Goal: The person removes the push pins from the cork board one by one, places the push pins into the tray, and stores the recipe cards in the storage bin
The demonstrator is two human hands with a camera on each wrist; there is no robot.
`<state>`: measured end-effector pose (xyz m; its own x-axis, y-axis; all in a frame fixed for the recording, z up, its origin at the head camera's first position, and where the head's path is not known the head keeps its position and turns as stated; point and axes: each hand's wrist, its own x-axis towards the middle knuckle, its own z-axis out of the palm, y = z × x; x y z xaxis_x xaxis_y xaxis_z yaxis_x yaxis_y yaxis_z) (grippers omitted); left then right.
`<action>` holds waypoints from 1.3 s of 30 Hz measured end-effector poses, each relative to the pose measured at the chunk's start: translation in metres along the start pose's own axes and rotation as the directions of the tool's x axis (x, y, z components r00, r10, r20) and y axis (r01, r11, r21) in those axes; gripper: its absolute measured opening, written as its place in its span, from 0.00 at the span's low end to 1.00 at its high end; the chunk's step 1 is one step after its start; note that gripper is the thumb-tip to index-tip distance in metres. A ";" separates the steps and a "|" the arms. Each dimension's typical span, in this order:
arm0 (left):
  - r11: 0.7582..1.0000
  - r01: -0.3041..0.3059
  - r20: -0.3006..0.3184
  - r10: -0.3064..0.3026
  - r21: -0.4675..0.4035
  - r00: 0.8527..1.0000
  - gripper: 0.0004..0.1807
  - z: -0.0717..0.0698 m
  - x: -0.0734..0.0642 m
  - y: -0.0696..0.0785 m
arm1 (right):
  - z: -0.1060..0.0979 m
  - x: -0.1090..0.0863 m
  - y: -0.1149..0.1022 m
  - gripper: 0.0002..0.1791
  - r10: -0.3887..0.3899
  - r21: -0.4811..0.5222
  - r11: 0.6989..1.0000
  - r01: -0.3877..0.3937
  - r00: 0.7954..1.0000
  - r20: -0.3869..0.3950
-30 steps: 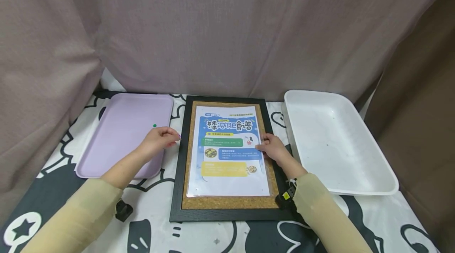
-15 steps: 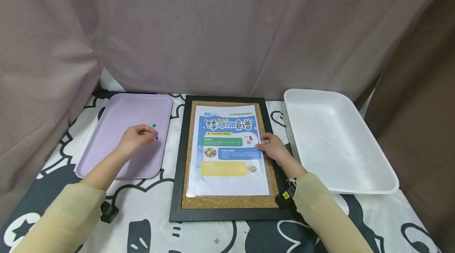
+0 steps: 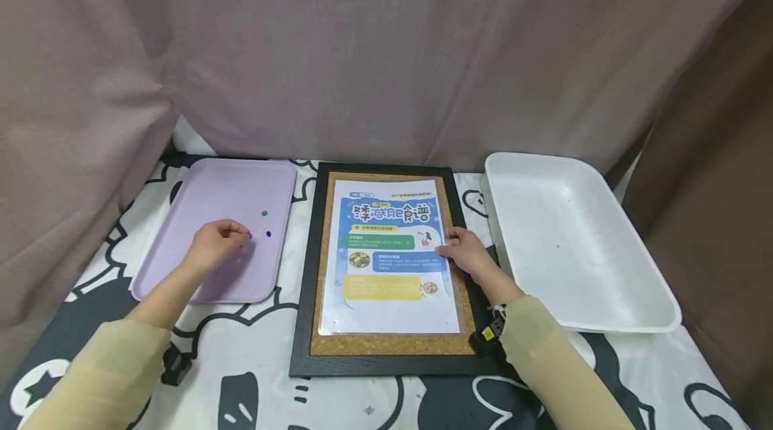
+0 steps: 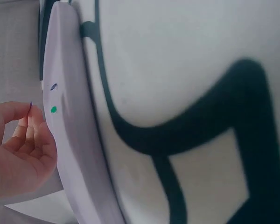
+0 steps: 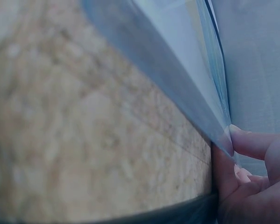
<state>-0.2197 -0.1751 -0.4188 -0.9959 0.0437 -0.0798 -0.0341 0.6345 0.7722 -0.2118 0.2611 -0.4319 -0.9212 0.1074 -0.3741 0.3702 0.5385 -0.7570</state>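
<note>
Over the purple tray [image 3: 232, 182], my left hand [image 3: 215, 243] pinches a tiny purple push pin [image 3: 249, 235] between thumb and finger. The same pin [image 4: 31, 104] barely shows at the fingertips in the left wrist view. A green push pin [image 3: 264, 213] and a dark blue push pin [image 3: 268, 234] lie on the tray, just right of that hand. My right hand [image 3: 468, 254] pinches the right edge of a laminated poster [image 3: 389, 312], which lies on a black-framed cork board [image 3: 386, 345]. In the right wrist view the poster's edge [image 5: 177, 93] is lifted off the cork.
To the right of the board stands a deep white tray [image 3: 580, 242]. A patterned white and dark cloth [image 3: 338, 403] covers the table. Grey-brown curtains [image 3: 386, 54] hang behind and at both sides.
My left hand has moved left from beside the board to above the purple tray, carrying the purple push pin. The blue push pin has come into sight. My right hand has stayed put.
</note>
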 end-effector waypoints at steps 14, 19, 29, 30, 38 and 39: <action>1.000 -0.004 0.030 0.004 0.014 1.000 0.09 0.016 0.006 -0.008 | 0.000 0.000 0.000 0.26 -0.007 -0.008 1.000 0.007 1.000 0.000; 0.998 -0.024 0.023 0.023 0.054 0.999 0.08 0.020 0.007 -0.008 | 0.001 0.000 -0.001 0.26 -0.006 -0.011 1.000 0.006 1.000 -0.004; 0.996 -0.035 0.017 0.034 0.084 0.999 0.08 0.023 0.009 -0.010 | 0.001 0.000 -0.001 0.25 -0.016 -0.007 1.000 0.016 1.000 -0.006; 0.996 -0.035 0.017 0.034 0.085 0.999 0.08 0.023 0.009 -0.010 | 0.001 0.000 -0.001 0.25 -0.016 -0.008 1.000 0.016 1.000 -0.006; 0.996 -0.030 0.005 0.030 0.085 1.000 0.09 0.022 0.008 -0.010 | 0.001 -0.001 -0.001 0.26 -0.013 -0.018 1.000 0.013 1.000 -0.008; 0.996 -0.028 0.006 0.028 0.083 1.000 0.09 0.022 0.007 -0.009 | 0.001 -0.001 -0.001 0.26 -0.014 -0.019 1.000 0.014 1.000 -0.009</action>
<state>-0.2248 -0.1638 -0.4404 -0.9959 0.0660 -0.0620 0.0013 0.6950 0.7190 -0.2111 0.2599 -0.4313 -0.9273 0.1071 -0.3587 0.3550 0.5557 -0.7518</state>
